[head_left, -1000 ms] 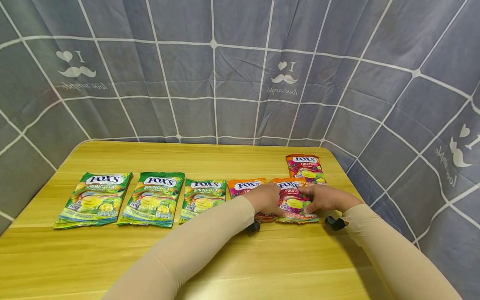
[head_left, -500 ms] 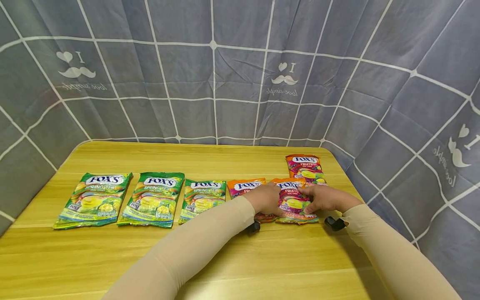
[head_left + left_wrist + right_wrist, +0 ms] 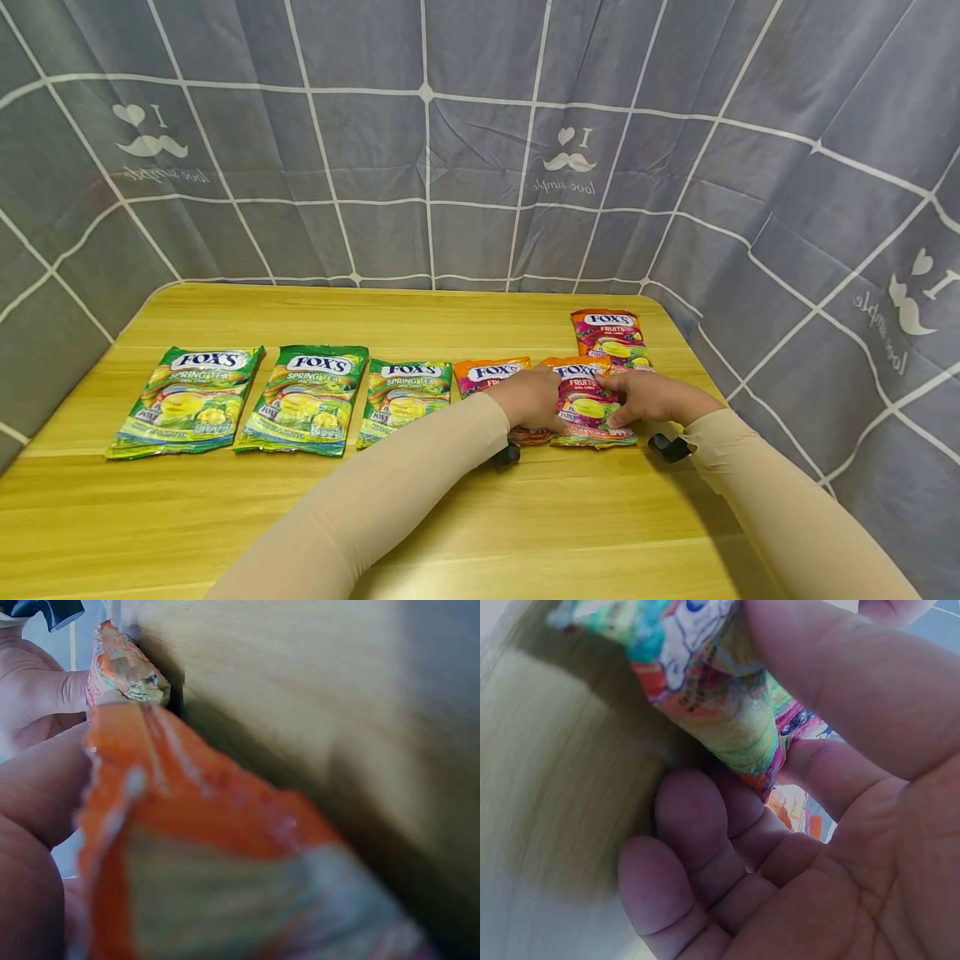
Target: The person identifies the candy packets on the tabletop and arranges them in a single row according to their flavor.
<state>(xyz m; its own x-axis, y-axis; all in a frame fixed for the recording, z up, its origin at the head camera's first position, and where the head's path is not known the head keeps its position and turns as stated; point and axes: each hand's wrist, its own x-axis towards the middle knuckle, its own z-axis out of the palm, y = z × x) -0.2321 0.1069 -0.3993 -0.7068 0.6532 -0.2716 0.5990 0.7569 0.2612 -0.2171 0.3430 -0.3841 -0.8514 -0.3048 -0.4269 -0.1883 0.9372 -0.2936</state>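
Observation:
In the head view, my left hand [image 3: 534,400] lies across an orange-and-purple Fox's Fruits candy bag [image 3: 480,375]. Its fingers and thumb grip the left edge of a second Fruits candy bag [image 3: 585,408], which lies flat. My right hand [image 3: 656,397] holds that second bag by its right side. From the right wrist, the thumb is above the bag edge [image 3: 735,720] and the other fingers curl by its underside. The left wrist view has an orange bag end [image 3: 202,795] up close; the left fingertips are mostly hidden there. A third Fruits bag [image 3: 609,333] lies just behind the right hand.
Three green Spring Tea candy bags, the left one [image 3: 187,400], the middle one [image 3: 306,400] and the right one [image 3: 405,392], continue the row leftward. The wooden table [image 3: 450,533] meets a grey checked curtain [image 3: 375,167] at the back and sides.

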